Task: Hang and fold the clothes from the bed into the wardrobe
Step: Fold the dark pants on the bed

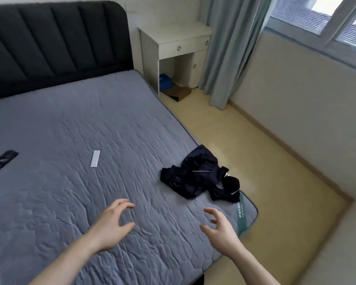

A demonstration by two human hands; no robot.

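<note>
A crumpled dark navy garment [199, 177] with thin white piping lies near the right edge of the grey quilted mattress [70, 124], close to its foot corner. My left hand [111, 225] hovers above the mattress with fingers spread and loosely bent, holding nothing. My right hand [220, 231] is beside it, also with relaxed fingers and nothing in it. Both hands are below the garment in the picture, a short way apart from it. The wardrobe is out of view.
A white remote [95, 158] lies mid-mattress and a black remote [3, 160] near the left edge. A dark padded headboard [56, 44] stands behind. A white bedside desk [175, 52], a grey-blue curtain [230, 52] and a window [321, 17] line the right side, with yellow floor [245, 153] between.
</note>
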